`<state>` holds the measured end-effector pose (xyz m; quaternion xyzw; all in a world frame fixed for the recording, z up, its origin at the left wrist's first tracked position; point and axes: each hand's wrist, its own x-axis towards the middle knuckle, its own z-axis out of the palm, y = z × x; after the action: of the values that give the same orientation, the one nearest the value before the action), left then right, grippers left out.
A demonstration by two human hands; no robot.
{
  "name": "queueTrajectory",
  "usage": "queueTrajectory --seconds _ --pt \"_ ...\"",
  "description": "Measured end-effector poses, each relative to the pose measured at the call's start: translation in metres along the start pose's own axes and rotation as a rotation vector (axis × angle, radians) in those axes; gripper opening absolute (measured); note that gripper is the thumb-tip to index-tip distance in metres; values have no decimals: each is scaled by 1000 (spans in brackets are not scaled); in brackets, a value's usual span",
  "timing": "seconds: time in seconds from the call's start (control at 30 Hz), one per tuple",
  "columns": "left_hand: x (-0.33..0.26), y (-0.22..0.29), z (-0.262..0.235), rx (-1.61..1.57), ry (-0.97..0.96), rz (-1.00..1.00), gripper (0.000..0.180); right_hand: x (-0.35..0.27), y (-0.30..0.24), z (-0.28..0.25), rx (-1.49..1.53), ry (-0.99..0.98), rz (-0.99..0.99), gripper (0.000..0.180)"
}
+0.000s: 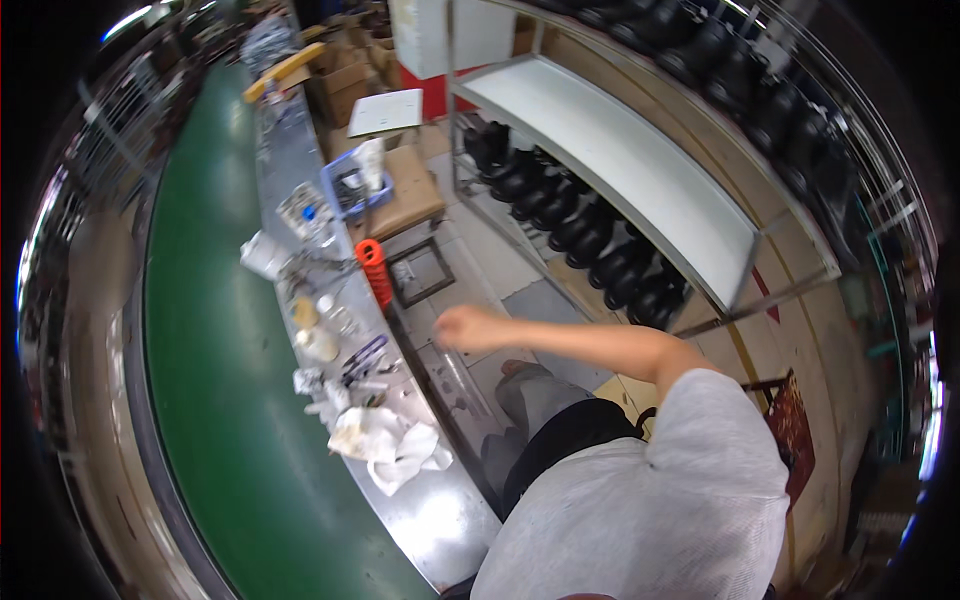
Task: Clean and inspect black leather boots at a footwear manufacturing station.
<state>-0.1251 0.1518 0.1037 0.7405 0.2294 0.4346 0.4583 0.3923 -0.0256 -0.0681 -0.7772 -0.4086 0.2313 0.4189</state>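
Observation:
My right hand (466, 329) is held out over the floor beside the metal bench ledge (450, 520), smeared by motion. Its fingers look curled, but I cannot make out whether anything is in them. An upright orange-red cylinder (371, 256) with a round opening on top is the nearest item, at the ledge's edge. Along the ledge lie clear bottles (337, 315), a cream-coloured bottle (318, 345), a purple-handled tool (365, 358) and crumpled white cloths (392, 446). My left hand is out of the picture.
A green belt surface (215, 350) runs along the ledge's left. Beyond the cylinder, a blue basket (350, 190) stands near a brown padded stool (402, 190). On the right, a metal rack has a white shelf (610, 160) with black boots (590, 240) under it. More black boots (735, 75) stand behind.

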Motion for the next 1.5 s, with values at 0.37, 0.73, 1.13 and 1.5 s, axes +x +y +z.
queueTrajectory --seconds 0.37,0.73,1.13,1.5 --pt "158 -199 145 -72 -315 -178 55 -133 157 -217 330 420 699 22" --pt "153 -20 374 -695 -508 -318 53 -149 157 -187 -259 -119 503 43" --pt "-4 -83 362 -410 -432 -809 25 -109 132 -77 -371 -873 212 44" --pt "-159 -37 374 -223 773 -924 22 50 2 23 -713 -1478 -745 43"
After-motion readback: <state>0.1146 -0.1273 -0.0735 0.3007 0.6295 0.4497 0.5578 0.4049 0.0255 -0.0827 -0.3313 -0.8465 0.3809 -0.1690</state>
